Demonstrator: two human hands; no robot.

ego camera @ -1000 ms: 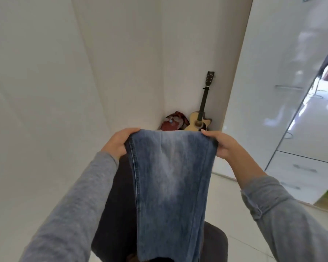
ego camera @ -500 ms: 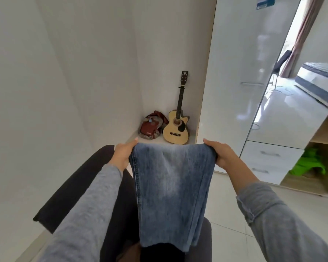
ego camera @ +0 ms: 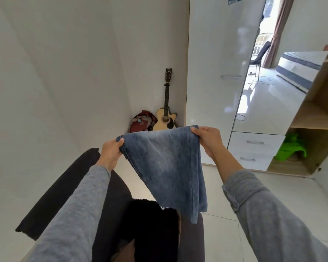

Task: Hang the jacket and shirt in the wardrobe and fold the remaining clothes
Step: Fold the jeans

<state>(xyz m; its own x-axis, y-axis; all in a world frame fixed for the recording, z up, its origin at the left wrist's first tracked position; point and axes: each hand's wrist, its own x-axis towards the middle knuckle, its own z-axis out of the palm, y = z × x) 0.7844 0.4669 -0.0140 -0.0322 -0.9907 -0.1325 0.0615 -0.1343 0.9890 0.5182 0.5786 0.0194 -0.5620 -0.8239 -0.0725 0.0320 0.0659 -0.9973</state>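
Here, held jeans (ego camera: 167, 167), tiled floor (ego camera: 223, 235), corner guitar (ego camera: 165, 121)

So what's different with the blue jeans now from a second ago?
The jeans hung straight down before. Now their top edge slants, with the right hand higher than the left hand, and the loose bottom end has swung toward the right and risen a little. Nothing was let go or newly grabbed: both hands still grip the top corners. The guitar still leans in the corner.
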